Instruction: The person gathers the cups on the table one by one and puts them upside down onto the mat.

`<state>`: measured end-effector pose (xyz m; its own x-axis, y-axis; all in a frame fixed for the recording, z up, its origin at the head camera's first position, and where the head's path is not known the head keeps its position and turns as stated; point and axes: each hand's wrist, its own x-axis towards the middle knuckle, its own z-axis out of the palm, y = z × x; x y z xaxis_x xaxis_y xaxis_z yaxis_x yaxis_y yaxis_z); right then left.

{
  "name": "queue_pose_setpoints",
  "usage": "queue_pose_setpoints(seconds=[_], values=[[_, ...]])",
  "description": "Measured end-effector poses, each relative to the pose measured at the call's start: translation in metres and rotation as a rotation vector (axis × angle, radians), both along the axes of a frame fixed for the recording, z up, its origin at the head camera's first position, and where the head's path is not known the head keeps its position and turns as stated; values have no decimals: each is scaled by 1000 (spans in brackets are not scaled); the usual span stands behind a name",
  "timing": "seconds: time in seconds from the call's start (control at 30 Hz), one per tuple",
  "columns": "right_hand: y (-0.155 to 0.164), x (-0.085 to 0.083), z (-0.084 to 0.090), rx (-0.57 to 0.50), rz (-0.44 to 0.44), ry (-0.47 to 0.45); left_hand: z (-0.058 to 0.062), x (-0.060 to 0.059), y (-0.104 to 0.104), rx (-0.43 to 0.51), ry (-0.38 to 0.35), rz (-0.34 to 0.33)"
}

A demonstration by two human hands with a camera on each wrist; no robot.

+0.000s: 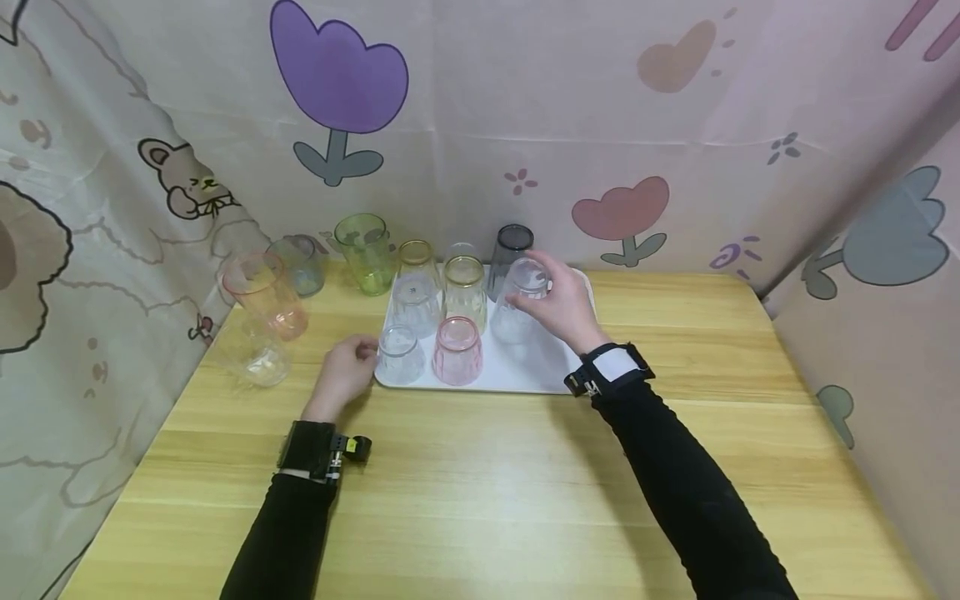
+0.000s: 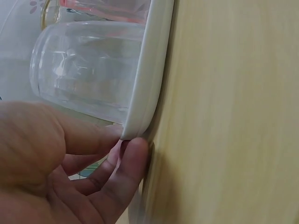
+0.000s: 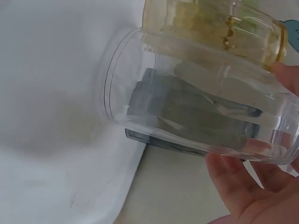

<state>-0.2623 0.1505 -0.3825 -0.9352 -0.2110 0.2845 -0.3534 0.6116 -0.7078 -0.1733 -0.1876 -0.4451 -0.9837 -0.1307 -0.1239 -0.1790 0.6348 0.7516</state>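
Observation:
My right hand (image 1: 564,307) grips a clear glass (image 1: 512,321) near its narrow base end. The glass is upside down, its wide rim close over the white tray (image 1: 517,379). With thumb and fingers, my left hand (image 1: 347,373) pinches the tray's front left corner; the left wrist view shows the tray edge (image 2: 152,65) between the fingertips. Beside that hand, a small clear glass (image 1: 401,360) stands upside down on the tray. A pink glass (image 1: 457,358) is to its right. Behind the held glass stands a dark grey glass (image 1: 512,242), with a yellow-tinted glass (image 1: 465,292) to its left.
Another yellow-rimmed glass (image 1: 416,252) and a clear glass (image 1: 416,307) stand on the tray's left side. Off the tray at the left are a green glass (image 1: 366,254), a grey-blue glass (image 1: 306,268), an orange glass (image 1: 262,292) and a clear glass (image 1: 262,358). Patterned curtains (image 1: 465,100) border the table.

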Motion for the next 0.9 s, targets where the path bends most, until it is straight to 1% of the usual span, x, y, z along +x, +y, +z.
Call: queue_pose_setpoints(seconds=[0.2, 0.43, 0.57, 0.67, 0.9], values=[[-3, -5, -6, 1, 5, -25, 0, 0, 3, -1, 6, 14], [-5, -10, -9, 20, 15, -23, 1, 1, 4, 2, -3, 19], [-6, -12, -8, 41, 39, -14, 0, 0, 5, 16, -8, 21], [-8, -12, -7, 52, 54, -10, -2, 0, 4, 29, -13, 26], [-10, -11, -10, 74, 57, -8, -2, 1, 3, 32, 1, 30]])
